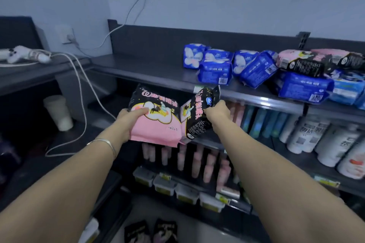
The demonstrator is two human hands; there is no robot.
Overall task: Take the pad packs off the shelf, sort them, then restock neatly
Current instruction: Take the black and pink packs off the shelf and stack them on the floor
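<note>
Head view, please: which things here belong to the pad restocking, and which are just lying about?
Job: pink pack in left hand; black pack in right hand; blue packs on top shelf.
Lying about: white cable; cup; white bottles.

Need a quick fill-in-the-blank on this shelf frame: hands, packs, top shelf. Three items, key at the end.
1. The left hand grips the left pack and the right hand grips the right pack; both packs are black and ____.
2. The silver bracelet sits on the ____ wrist.
3. On the top shelf, the leftmost pack is white and ____.

Missing words: pink; left; blue.
</note>
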